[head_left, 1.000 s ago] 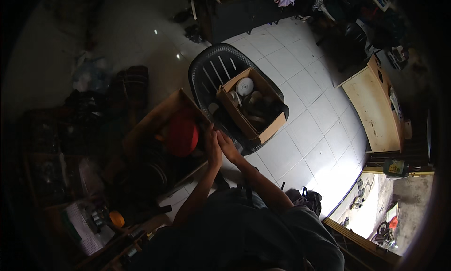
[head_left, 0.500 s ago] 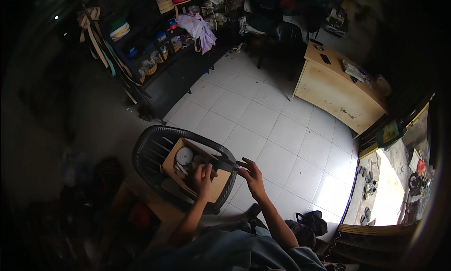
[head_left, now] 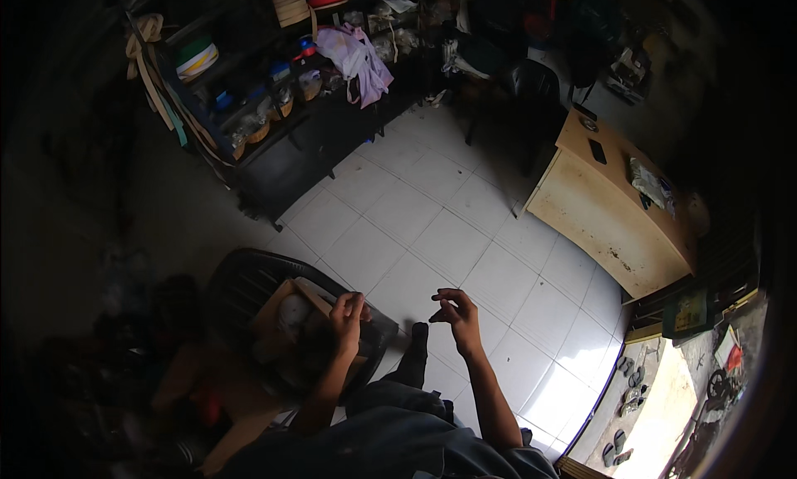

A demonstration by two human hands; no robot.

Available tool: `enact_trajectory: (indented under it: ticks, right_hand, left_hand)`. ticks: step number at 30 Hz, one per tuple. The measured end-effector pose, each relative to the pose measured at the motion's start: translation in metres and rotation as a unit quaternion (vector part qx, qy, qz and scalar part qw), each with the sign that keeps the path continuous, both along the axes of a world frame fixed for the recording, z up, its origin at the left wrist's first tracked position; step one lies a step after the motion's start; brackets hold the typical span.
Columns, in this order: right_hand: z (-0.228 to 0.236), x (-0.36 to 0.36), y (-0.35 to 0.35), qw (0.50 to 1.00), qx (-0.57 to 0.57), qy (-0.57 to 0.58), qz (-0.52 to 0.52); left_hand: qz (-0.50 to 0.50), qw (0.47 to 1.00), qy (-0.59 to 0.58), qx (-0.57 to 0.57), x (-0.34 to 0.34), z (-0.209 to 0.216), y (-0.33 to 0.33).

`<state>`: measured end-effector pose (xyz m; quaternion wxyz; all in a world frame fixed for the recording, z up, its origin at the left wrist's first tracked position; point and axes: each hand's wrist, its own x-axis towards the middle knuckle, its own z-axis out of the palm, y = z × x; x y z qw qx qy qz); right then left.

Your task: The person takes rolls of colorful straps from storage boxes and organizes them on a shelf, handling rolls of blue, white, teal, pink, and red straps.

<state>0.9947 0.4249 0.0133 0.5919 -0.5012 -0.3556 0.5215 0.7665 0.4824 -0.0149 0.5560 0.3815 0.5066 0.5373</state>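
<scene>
Head view shows me both bare hands at the lower centre of the frame. My left hand is in front of the right side of an open cardboard box, its fingers curled in; I cannot tell whether it pinches anything or touches the box. My right hand is well apart from it, released, with bent fingers and the thumb spread over the pale tiled floor. The box sits on a dark plastic chair, left of lower centre, with a whitish round thing dimly visible inside. Between my forearms I see a dark-covered foot. A wooden desk stands at right, sandals lie at lower right, and a lilac bag hangs by the shelves at upper left.
</scene>
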Motion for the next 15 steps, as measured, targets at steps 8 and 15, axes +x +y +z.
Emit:
enact_trajectory:
  ticks: [8,15]
  right_hand:
    - [0.027,0.088,0.156,1.000,0.005,-0.001,0.000]
    - [0.023,0.142,0.286,1.000,-0.014,0.013,0.016]
  left_hand:
    - [-0.022,0.998,-0.040,0.037,0.085,0.042,0.168]
    - [-0.029,0.997,-0.065,0.021,0.145,0.063,0.288]
